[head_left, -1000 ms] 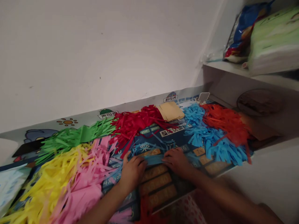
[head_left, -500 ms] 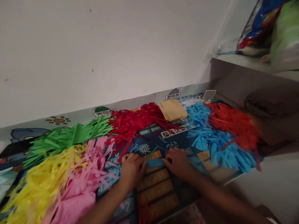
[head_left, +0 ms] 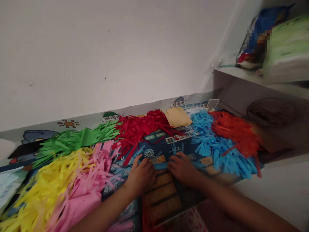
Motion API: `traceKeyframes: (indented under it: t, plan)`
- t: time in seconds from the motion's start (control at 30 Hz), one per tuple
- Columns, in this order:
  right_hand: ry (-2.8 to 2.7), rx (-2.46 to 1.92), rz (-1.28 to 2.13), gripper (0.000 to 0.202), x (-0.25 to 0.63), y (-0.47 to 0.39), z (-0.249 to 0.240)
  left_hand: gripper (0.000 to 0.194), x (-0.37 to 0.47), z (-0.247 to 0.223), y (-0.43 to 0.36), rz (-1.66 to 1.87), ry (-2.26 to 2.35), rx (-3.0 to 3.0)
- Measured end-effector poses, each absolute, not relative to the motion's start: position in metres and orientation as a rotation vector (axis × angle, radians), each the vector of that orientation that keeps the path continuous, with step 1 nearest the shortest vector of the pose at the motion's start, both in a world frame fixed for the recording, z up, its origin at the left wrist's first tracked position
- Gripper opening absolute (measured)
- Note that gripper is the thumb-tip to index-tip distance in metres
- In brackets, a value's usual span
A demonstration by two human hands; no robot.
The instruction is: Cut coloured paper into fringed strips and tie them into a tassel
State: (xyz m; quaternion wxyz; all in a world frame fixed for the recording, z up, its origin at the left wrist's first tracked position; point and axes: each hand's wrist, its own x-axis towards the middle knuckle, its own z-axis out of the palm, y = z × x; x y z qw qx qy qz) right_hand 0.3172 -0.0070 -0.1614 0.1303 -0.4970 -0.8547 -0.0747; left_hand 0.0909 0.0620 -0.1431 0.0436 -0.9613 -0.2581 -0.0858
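A blue paper strip point(head_left: 161, 166) stretches between my two hands over a printed mat point(head_left: 164, 193). My left hand point(head_left: 142, 174) is closed on the strip's left part, fingers curled, with the index finger raised. Closed round its right part is my right hand point(head_left: 181, 167); fine finger detail is blurred. Beyond the hands lies a heap of red strips point(head_left: 142, 127). Pink strips point(head_left: 91, 180) and yellow strips point(head_left: 55, 183) lie to the left, green strips point(head_left: 79, 140) behind them. Blue fringed paper point(head_left: 222, 153) and orange-red strips point(head_left: 236, 129) are piled on the right.
Tan paper sheets point(head_left: 178, 116) lie at the back near the wall point(head_left: 120, 58). A dark flat object point(head_left: 26, 149) and a plastic packet point(head_left: 11, 185) are at the far left. At upper right, a shelf holds a green package point(head_left: 287, 48).
The view has shifted slightly. My left hand has turned and curled more, its index finger now raised. The blue strip remains between both hands.
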Motion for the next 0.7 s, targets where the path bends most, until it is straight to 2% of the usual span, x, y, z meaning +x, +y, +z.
traceKeyframes:
  t: [0.23,0.5,0.7]
  plan:
    - [-2.347,-1.558,-0.223,0.010,0.302,0.005,-0.149,0.012,0.101,-0.150,0.068,-0.317,-0.870,-2.896]
    - [-2.300,-1.595,-0.102,0.010,0.311,-0.004,-0.172,0.014,0.075,-0.157,0.058,-0.473,-1.007,-2.932]
    - [-2.277,-1.609,0.253,0.008,0.319,0.008,-0.170,0.017,0.071,-0.158,0.064,-0.665,-1.202,-3.038]
